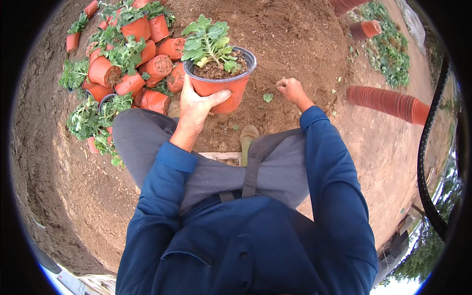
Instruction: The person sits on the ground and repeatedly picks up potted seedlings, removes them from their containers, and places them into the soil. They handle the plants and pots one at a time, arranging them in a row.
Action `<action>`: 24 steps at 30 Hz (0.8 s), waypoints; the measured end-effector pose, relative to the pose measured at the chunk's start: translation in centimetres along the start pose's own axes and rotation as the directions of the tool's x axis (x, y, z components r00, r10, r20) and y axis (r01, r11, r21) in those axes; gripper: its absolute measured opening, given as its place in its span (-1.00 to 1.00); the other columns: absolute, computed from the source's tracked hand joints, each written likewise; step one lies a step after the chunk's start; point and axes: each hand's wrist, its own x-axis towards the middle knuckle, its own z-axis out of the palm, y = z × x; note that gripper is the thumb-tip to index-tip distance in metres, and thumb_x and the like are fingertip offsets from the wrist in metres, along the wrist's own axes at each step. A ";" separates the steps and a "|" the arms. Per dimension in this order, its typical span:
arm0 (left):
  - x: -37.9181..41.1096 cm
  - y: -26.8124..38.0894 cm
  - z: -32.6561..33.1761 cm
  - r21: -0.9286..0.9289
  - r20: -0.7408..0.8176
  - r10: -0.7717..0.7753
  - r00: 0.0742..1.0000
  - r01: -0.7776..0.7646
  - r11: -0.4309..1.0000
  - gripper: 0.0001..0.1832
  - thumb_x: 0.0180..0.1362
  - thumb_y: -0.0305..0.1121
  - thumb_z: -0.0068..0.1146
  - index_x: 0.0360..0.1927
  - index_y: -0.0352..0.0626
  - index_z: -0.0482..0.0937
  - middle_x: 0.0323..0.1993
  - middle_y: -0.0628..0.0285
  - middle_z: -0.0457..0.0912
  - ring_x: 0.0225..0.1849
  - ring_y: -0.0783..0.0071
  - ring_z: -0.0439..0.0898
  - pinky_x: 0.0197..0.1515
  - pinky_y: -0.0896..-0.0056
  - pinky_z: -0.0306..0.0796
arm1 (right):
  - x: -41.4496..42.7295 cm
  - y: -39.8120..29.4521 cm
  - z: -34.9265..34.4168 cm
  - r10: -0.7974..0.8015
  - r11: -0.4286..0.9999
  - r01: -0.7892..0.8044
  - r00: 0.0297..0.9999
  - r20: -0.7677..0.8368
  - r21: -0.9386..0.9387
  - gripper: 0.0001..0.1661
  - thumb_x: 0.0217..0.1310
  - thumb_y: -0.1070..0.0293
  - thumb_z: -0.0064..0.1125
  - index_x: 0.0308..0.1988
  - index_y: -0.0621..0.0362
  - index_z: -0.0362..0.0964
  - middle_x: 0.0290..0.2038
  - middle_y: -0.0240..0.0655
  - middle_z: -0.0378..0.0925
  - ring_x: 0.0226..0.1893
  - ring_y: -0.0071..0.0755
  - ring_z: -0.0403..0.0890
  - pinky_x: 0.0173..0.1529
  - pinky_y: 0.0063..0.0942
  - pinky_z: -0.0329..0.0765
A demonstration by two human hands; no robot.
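My left hand grips a red-orange plastic pot with a dark inner rim, its thumb across the front wall. Brown soil fills the pot, and a leafy green plant grows from it, leaning towards the left. Some lower leaves look yellowish. To the right of the pot and apart from it, my right hand hovers above the soil with its fingers curled in. Whatever may lie inside those fingers is too small to make out. A loose green leaf lies on the ground between the right hand and the pot.
Many potted plants lie heaped on their sides at the left. A long stack of nested red pots lies at the right, with a shorter stack beyond it. Green cuttings are piled there. A black cable-like strip curves down the right rim.
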 end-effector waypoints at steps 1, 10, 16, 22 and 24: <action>0.1 0.0 0.2 -0.010 0.011 -0.003 1.000 0.003 1.000 -0.06 -0.23 -0.45 0.53 0.24 -0.20 0.19 0.12 0.13 0.44 0.15 0.32 0.45 0.22 0.26 0.35 | 0.0 0.8 -1.7 -0.018 0.999 0.016 0.999 0.035 0.045 -0.75 0.03 0.26 0.22 -0.23 0.01 0.65 -0.23 -0.11 0.64 -0.16 -0.06 0.65 -0.02 -0.24 0.56; 0.0 -0.5 -0.1 -0.033 0.008 -0.051 0.999 0.051 0.998 -0.05 -0.25 -0.47 0.53 0.25 -0.21 0.19 0.14 0.13 0.43 0.18 0.31 0.43 0.25 0.25 0.32 | -2.1 -0.2 7.4 -0.016 0.952 0.039 0.997 0.079 -0.304 -0.57 0.08 0.25 0.22 0.00 0.05 0.51 -0.12 -0.13 0.60 -0.07 0.02 0.60 0.01 -0.20 0.54; 0.1 -0.7 -0.2 -0.056 -0.020 -0.051 0.999 0.050 0.997 -0.10 -0.24 -0.48 0.52 0.21 -0.21 0.22 0.12 0.13 0.44 0.15 0.31 0.45 0.23 0.25 0.34 | 0.3 2.4 3.3 -0.137 0.970 0.166 0.976 0.170 -0.176 -0.74 0.06 0.32 0.15 -0.21 0.08 0.63 -0.39 -0.09 0.64 -0.30 -0.07 0.65 -0.14 -0.21 0.57; 0.3 -0.7 -0.3 -0.030 -0.053 -0.027 0.998 0.026 0.999 -0.09 -0.24 -0.43 0.53 0.21 -0.22 0.22 0.10 0.14 0.46 0.12 0.33 0.46 0.21 0.27 0.33 | -4.6 7.3 -20.5 0.552 0.276 0.454 0.647 -0.526 0.847 -0.23 0.34 0.20 0.07 0.38 0.07 -0.13 0.34 0.02 0.09 0.19 0.12 0.40 0.13 -0.06 0.52; 0.4 -0.7 -0.2 -0.027 -0.054 -0.021 0.998 0.020 0.999 -0.09 -0.25 -0.43 0.53 0.20 -0.24 0.23 0.10 0.14 0.46 0.13 0.33 0.45 0.22 0.26 0.32 | -6.6 9.2 -23.5 0.580 0.415 0.365 0.599 -0.552 0.833 -0.23 0.38 0.13 -0.01 0.39 0.05 -0.20 0.36 0.08 0.01 0.19 0.19 0.39 0.11 -0.06 0.53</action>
